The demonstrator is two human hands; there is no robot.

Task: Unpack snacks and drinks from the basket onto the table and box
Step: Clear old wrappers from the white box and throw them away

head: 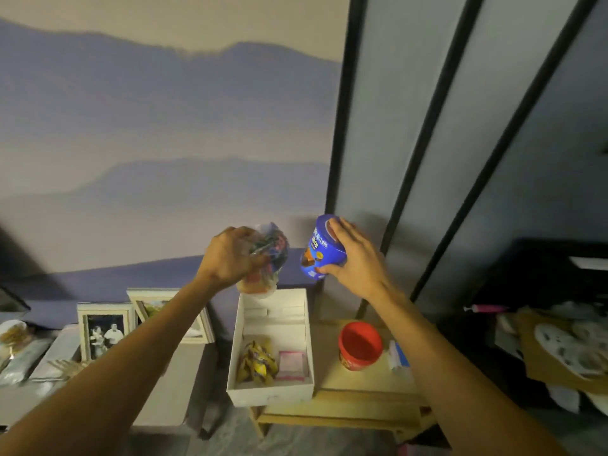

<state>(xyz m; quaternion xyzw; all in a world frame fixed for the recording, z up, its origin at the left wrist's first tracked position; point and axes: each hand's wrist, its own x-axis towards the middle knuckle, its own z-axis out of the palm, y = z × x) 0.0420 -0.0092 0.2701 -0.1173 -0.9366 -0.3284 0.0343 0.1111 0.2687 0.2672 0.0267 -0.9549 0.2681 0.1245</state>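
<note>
Fingers [241, 233] of left hand [230, 255] clutch snack bag [273, 245]; right hand's [357, 258] wrap blue tub [317, 248].

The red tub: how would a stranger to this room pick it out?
Find the low wooden table below the black-framed panels. On it, right of the open white box, stands the red tub. It is the only red thing there; the blue tub is up in the right hand.
</note>
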